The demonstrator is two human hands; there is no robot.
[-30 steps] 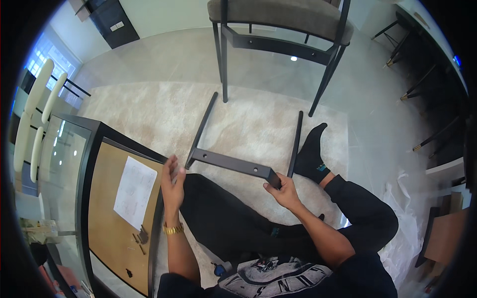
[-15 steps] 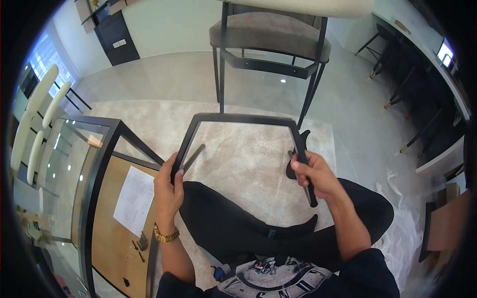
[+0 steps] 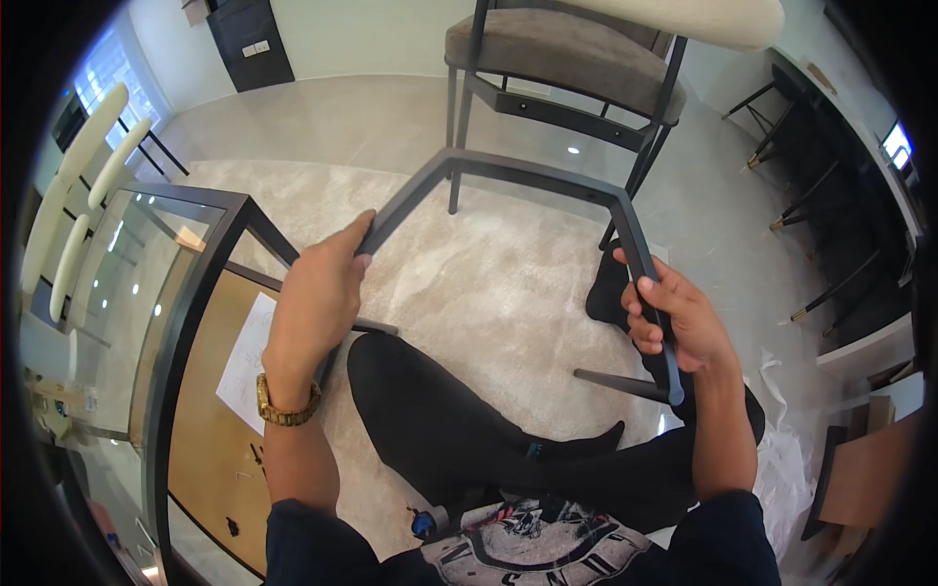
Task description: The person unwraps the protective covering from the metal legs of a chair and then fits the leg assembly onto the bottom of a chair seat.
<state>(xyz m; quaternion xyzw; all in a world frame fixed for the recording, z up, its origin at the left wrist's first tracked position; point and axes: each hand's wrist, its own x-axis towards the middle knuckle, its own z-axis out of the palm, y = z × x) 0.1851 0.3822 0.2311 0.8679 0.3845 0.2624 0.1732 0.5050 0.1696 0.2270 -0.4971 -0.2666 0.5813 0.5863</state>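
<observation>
A black metal chair-leg frame [image 3: 532, 176], bent into a wide angular U, is held up before me above the rug. My left hand [image 3: 318, 298], with a gold watch on its wrist, is closed round the frame's left side. Round the right side my right hand [image 3: 689, 317] is closed, thumb and fingers wrapping the bar. Two shorter legs stick out from the frame's lower ends, one on each side. Past the frame stands a chair [image 3: 557, 49] with a grey-brown padded seat, black legs and a cream backrest.
To my left is a black-framed glass-top table [image 3: 176, 313]; on its wood-coloured lower shelf lie white paper [image 3: 249, 361], an L-shaped hex key and small black hardware. I sit on a beige rug [image 3: 469, 293]. Clear plastic wrapping [image 3: 782, 469] and cardboard [image 3: 865, 479] lie at right, below dark stools.
The frame has tilted, its crossbar rising and shifting right, and its shorter legs now show lower down. Both hands still grip it; the left hand has turned and moved upward. My view has shifted slightly.
</observation>
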